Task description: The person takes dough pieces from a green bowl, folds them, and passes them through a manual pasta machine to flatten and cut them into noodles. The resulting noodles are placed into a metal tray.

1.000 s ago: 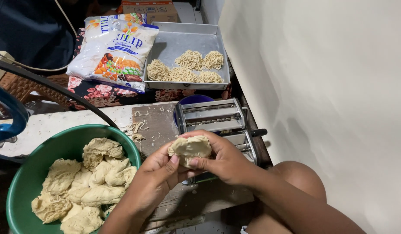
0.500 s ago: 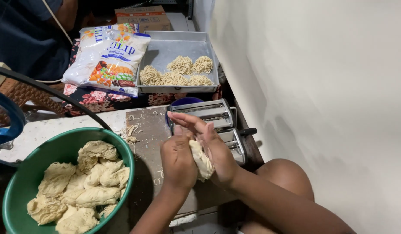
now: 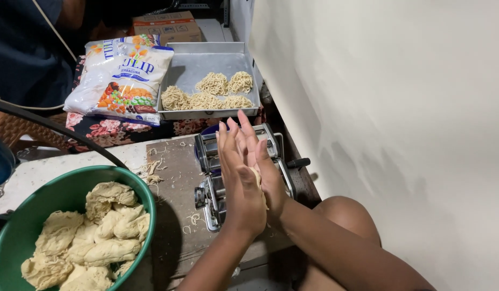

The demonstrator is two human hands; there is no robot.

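My left hand [image 3: 240,180] and my right hand [image 3: 265,172] are pressed palm to palm, fingers straight and pointing away from me. A flattened piece of pale dough [image 3: 256,175] is squeezed between them; only its edge shows. The hands hover over a metal pasta machine [image 3: 209,153] that stands on a brown board [image 3: 177,199]. To the left, a green bowl [image 3: 139,186] holds several lumps of the same dough [image 3: 93,237].
A metal tray [image 3: 198,64] with several noodle nests [image 3: 206,94] sits beyond the machine. A white flour bag [image 3: 120,78] lies to the tray's left on a floral cloth. A cardboard box [image 3: 166,27] is behind. A white wall runs along the right; my bare knee [image 3: 346,215] is below.
The dough, cupped and visible in my fingers a second ago, is now flattened between upright palms. The hands have turned vertical and the fingers have straightened.
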